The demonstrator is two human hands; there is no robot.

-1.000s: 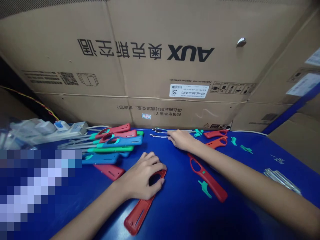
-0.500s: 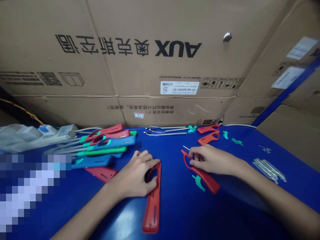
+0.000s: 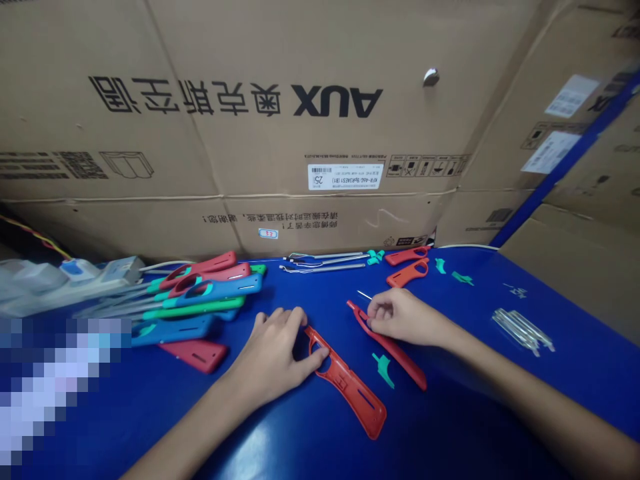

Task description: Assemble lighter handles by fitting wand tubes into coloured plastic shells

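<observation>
My left hand (image 3: 280,353) has its fingertips and thumb on the upper end of an orange-red lighter casing half (image 3: 357,387). That half lies slanted on the blue table, its hollow inside facing up. My right hand (image 3: 395,319) is closed in a pinch, with a thin metal rod (image 3: 365,295) poking out past the fingers. Right beside those fingers, a second red casing half (image 3: 400,355) stands nearly on edge; whether they touch it I cannot tell. A green plastic trigger piece (image 3: 383,369) lies between the two halves.
Several lighters with coloured handles (image 3: 215,287) are piled at left, near a power strip (image 3: 120,270). Metal tubes with wires (image 3: 327,265), more red casing halves (image 3: 407,272) and green pieces (image 3: 462,278) lie behind. Clear-looking tubular parts (image 3: 523,331) are at right. Cardboard (image 3: 240,147) walls the back.
The casing half under my left hand has swung its lower end to the right. The other red half has tipped more onto its edge. The whole view has shifted slightly.
</observation>
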